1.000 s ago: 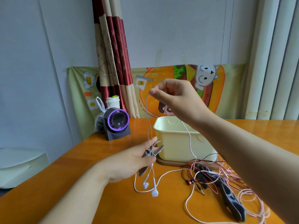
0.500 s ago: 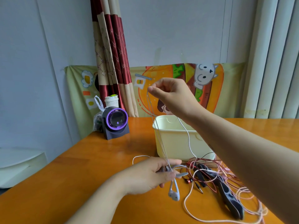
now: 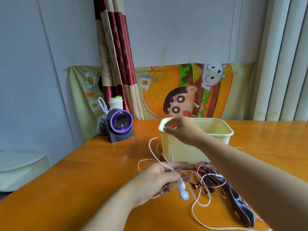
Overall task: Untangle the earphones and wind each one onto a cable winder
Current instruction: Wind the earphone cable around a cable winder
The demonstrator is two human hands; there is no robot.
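Count: left hand (image 3: 155, 179) plus right hand (image 3: 181, 130), so 2. 1 cream tub (image 3: 183, 152). 2 white earbuds (image 3: 181, 186). 1 red earbud (image 3: 196, 186). Dark winders (image 3: 241, 207) toward the table's (image 3: 83, 180) right edge: probably 2, the tangle hides their outlines. Far-left corner: 1 purple-ringed fan (image 3: 120, 122), 1 paper cup (image 3: 115, 102), 1 plastic bag (image 3: 102, 120).

A: What's on the table (image 3: 83, 189)?
B: Orange wood top. Cream tub (image 3: 183, 152) mid-back. Far left: dark purple-ringed device (image 3: 120, 125), with a lidded cup (image 3: 115, 103) and a plastic bag (image 3: 101, 120) behind it.
A: Front right?
B: Red earphones (image 3: 197, 186) and pink-white cable (image 3: 203, 205) tangled together. Dark cable winders (image 3: 240, 204) lie in the tangle, near the tub.
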